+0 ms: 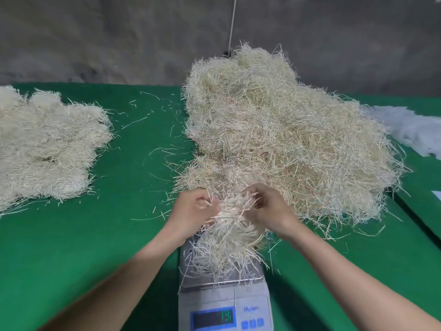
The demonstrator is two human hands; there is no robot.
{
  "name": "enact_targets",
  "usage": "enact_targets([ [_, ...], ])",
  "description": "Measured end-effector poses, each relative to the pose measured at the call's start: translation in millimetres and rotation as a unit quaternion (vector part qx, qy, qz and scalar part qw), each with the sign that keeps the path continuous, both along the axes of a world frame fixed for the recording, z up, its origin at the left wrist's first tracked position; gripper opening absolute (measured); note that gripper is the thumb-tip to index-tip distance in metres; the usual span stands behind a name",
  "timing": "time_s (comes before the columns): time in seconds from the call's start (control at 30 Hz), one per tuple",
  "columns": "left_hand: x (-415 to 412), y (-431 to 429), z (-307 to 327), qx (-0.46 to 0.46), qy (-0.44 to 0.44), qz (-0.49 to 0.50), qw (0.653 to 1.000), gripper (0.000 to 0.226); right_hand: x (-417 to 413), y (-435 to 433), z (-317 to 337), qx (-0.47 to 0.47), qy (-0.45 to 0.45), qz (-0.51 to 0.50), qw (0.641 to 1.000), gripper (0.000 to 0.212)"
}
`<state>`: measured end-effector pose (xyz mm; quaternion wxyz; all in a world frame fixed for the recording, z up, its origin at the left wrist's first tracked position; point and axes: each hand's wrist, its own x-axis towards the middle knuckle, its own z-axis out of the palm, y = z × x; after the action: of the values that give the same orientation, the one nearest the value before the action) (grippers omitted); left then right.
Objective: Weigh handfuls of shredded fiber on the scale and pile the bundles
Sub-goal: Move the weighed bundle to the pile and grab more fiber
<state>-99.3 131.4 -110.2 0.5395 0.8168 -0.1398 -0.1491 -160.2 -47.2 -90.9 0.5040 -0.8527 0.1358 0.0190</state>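
Both hands — left hand (193,206), right hand (269,206) — pinch a fiber bundle (229,235) hiding the scale (224,297) pan.

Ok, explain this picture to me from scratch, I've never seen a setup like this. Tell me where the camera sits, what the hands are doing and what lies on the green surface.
There is no machine here: a person works with bare hands, and the picture comes from a camera worn on their head, looking down. The left hand and right hand both grip a handful of fiber that rests on a small scale, whose display shows green digits. Behind it on the green table lies a large loose heap of the same fiber. To the left lies a tidier pile of bundles. At the far right is some white material I cannot identify.
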Motion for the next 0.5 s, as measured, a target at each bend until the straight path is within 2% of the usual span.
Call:
enact_targets([
  [0.07, -4, 3, -12, 0.041, 0.019, -0.002, 0.999, 0.026, 0, 0, -16, -0.068, 0.008, 0.018, 0.997, 0.028],
  [0.13, -6, 8, -18, 0.105, -0.020, 0.018, 0.994, 0.039, 2, 1, -32, -0.097, -0.005, 0.027, 0.995, 0.016],
  [0.2, -6, 15, -19, 0.106, -0.061, 0.058, 0.991, 0.049, 4, 1, -44, -0.137, -0.029, 0.037, 0.989, 0.006],
  [0.27, -9, 20, -18, 0.064, -0.111, 0.063, 0.990, 0.046, 5, -1, -53, -0.173, -0.036, 0.044, 0.983, 0.015],
  [0.33, -15, 20, -21, 0.067, -0.170, 0.002, 0.983, 0.035, 2, -1, -57, -0.161, -0.031, 0.029, 0.986, 0.024],
  [0.4, -22, 16, -30, 0.128, -0.211, -0.057, 0.967, 0.029, -3, 0, -60, -0.148, -0.050, 0.031, 0.987, 0.021],
  [0.5, -26, 10, -47, 0.224, -0.229, -0.068, 0.945, 0.030, -8, 2, -71, -0.201, -0.055, 0.062, 0.976, 0.022],
])
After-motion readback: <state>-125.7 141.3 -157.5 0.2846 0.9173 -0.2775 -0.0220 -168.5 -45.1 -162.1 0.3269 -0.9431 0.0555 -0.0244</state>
